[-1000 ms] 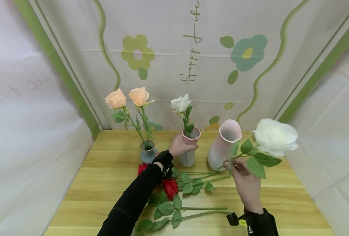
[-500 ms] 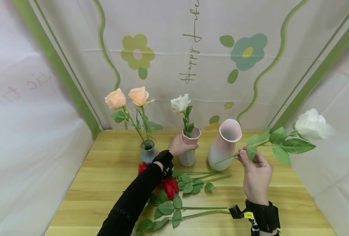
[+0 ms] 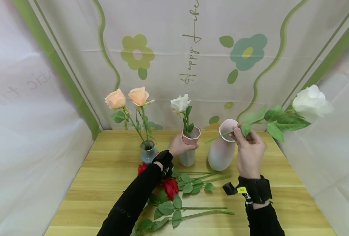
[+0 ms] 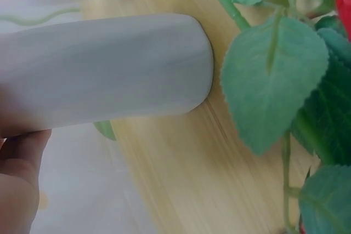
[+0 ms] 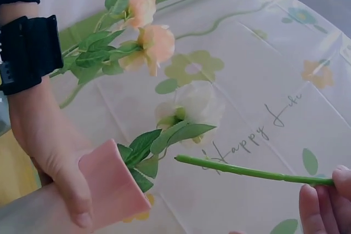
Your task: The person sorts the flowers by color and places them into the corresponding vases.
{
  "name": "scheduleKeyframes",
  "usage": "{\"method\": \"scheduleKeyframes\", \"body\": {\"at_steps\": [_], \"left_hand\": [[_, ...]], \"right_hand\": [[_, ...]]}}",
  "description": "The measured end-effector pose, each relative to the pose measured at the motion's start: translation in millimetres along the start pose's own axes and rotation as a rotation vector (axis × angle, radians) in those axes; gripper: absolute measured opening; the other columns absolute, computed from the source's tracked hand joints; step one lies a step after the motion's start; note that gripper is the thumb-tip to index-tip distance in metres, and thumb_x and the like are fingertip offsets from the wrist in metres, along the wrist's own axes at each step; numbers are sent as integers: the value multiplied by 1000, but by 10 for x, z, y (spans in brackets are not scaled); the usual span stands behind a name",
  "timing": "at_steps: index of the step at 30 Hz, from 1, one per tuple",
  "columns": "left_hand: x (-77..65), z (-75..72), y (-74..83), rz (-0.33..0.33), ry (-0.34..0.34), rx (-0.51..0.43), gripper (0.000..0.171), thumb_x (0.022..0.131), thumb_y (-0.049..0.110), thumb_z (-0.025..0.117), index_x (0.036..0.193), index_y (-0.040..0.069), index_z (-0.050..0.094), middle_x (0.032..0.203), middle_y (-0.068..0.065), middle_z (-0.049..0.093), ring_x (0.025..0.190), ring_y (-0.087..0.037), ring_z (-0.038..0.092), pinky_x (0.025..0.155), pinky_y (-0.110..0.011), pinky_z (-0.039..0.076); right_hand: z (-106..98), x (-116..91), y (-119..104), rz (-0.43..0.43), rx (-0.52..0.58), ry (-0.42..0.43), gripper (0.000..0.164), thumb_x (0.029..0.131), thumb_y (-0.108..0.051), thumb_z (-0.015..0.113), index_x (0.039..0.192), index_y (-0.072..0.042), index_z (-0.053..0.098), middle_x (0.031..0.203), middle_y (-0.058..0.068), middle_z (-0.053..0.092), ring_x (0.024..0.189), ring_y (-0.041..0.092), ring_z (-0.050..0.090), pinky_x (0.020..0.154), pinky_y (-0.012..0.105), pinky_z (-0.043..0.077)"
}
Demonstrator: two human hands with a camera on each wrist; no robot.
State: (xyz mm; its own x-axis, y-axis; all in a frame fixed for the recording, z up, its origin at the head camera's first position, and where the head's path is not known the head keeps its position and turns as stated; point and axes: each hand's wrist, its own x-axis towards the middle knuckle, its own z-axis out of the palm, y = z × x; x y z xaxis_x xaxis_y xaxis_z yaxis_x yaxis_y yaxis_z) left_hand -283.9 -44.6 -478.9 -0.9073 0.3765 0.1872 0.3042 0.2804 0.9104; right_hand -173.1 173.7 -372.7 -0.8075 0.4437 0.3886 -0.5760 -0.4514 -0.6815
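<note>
My left hand [image 3: 180, 145] grips the upper part of a pink-and-white vase [image 3: 187, 157], which stands on the table with one white rose [image 3: 180, 103] in it. In the left wrist view the lower body of that vase [image 4: 131, 69] touches the wood. My right hand [image 3: 250, 152] pinches the stem of another white rose [image 3: 311, 101], its bloom off to the right. The bare stem end [image 5: 236, 169] points left, toward the held vase, in the right wrist view. In the head view this stem crosses before the mouth of a taller pink-white vase [image 3: 221, 154].
A small blue-grey vase [image 3: 148, 152] with two peach roses [image 3: 138, 96] stands at the left. Red roses [image 3: 170, 189] with long green stems lie on the wooden table [image 3: 95, 183] in front of the vases. A printed cloth [image 3: 168, 42] hangs behind.
My right hand carried the white rose rightward first, then upward, and its stem end has swung to point left. The left hand has stayed on its vase.
</note>
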Motion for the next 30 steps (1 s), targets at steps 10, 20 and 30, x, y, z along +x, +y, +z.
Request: {"method": "scheduleKeyframes", "body": {"at_steps": [10, 20, 30], "left_hand": [[21, 17, -35, 5, 1, 12, 83, 77, 21, 87, 146, 10, 42, 129, -6, 57, 113, -18, 57, 94, -31, 47], [34, 22, -43, 18, -4, 13, 83, 78, 24, 87, 146, 12, 41, 129, -4, 57, 113, -15, 57, 93, -30, 47], [3, 11, -52, 49, -3, -1, 83, 80, 26, 85, 148, 13, 39, 131, -4, 56, 114, -17, 56, 94, -31, 47]], "right_hand": [[214, 121, 257, -37, -190, -88, 28, 88, 3, 71, 114, 12, 68, 105, 17, 70, 82, 23, 68, 82, 37, 55], [313, 141, 488, -95, -475, -238, 26, 92, 2, 67, 118, 5, 69, 113, 19, 67, 97, 24, 66, 90, 37, 52], [-422, 508, 1564, -208, -597, -381, 31, 99, -13, 63, 129, -10, 66, 124, 11, 63, 116, 24, 58, 99, 34, 46]]}}
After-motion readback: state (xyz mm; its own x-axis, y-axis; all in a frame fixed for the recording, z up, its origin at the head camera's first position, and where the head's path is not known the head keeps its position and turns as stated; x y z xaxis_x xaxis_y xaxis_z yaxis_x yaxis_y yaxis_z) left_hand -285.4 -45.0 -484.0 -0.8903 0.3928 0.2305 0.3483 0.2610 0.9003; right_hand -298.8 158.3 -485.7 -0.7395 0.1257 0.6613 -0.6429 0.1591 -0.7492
